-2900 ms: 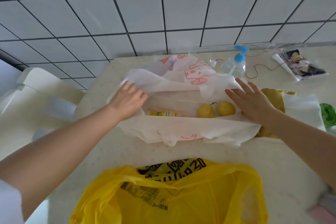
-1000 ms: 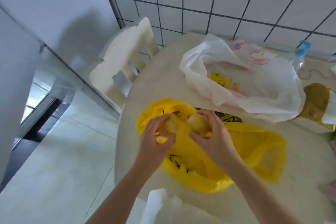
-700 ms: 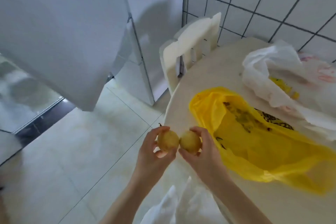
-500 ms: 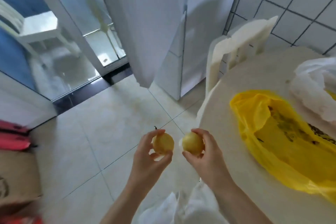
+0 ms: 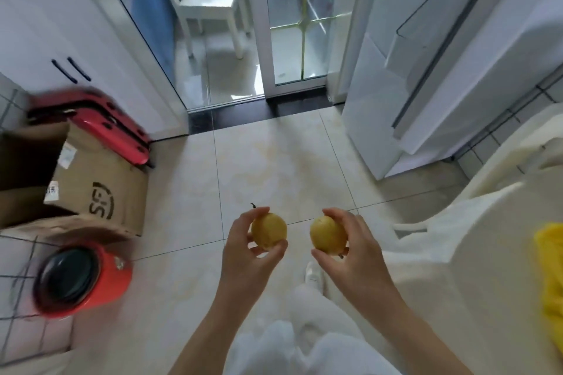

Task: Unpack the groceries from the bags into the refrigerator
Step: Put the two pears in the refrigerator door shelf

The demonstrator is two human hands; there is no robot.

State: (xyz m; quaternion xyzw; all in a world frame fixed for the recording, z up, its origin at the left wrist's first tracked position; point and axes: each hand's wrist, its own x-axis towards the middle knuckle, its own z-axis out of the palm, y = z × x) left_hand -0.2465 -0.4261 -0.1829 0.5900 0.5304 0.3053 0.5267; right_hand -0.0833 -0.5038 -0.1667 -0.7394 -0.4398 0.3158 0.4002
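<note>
left hand [image 5: 243, 248]: fingers curled around a yellow fruit, holding it up over the floor
left fruit [image 5: 269, 230]: round and yellow, a small dark stem sticks out at 11 o'clock
right hand [image 5: 355, 248]: fingers wrapped around another yellow fruit
right fruit [image 5: 327, 234]: yellow, near the left fruit, a gap between them
fridge [image 5: 426, 70]: white, at 2 o'clock from the hands, well apart from both fruits
floor [image 5: 259, 161]: pale tiles under the hands
worktop [image 5: 487, 268]: pale, at 3 o'clock, beside the right arm
yellow bag [image 5: 550, 283]: on the worktop at the far right edge, only part shows
box [image 5: 91, 192]: brown cardboard, at 9 o'clock on the floor
red bin [image 5: 79, 278]: round, dark inside, just below the box
red case [image 5: 91, 125]: behind the box, blurry
white chair [image 5: 210, 0]: at 12 o'clock, past the glass door
</note>
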